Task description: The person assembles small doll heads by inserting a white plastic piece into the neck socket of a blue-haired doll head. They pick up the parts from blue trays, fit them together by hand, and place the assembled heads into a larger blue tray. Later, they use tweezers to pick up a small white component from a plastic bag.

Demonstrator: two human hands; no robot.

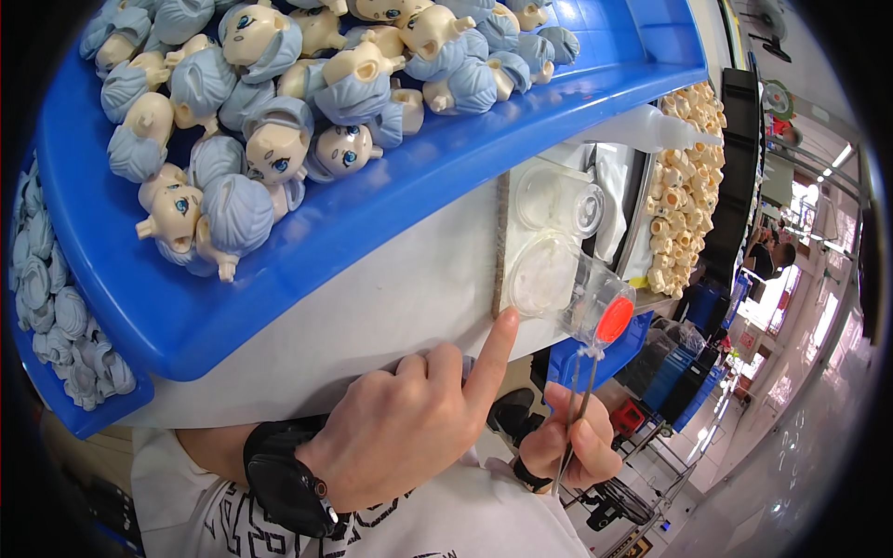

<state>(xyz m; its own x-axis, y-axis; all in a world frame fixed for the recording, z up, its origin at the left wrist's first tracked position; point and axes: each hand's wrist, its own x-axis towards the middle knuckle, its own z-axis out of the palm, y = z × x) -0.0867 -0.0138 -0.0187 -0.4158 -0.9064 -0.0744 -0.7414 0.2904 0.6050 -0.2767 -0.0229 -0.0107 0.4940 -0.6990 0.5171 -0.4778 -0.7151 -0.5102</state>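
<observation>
My left hand (pixel 400 423) is over the front table edge, palm down, index finger stretched toward a clear tray with round wells (pixel 544 270). The other fingers curl under; a bit of grey shows beside them, but what they hold, if anything, is hidden. To its right, my right hand (pixel 572 437) pinches metal tweezers (pixel 581 409), which point up and away from me. A small white tuft (pixel 591 352) is at the tips, just below a clear plastic jar (pixel 586 299) with a red-orange round end (pixel 615 321).
A big blue bin (pixel 446 172) of doll heads with pale-blue hair (pixel 237 214) fills the far left. Grey-blue hair parts (pixel 56 316) lie in another bin further left. Beyond the jar are a white squeeze bottle (pixel 651 130) and a heap of cream-coloured parts (pixel 684 191).
</observation>
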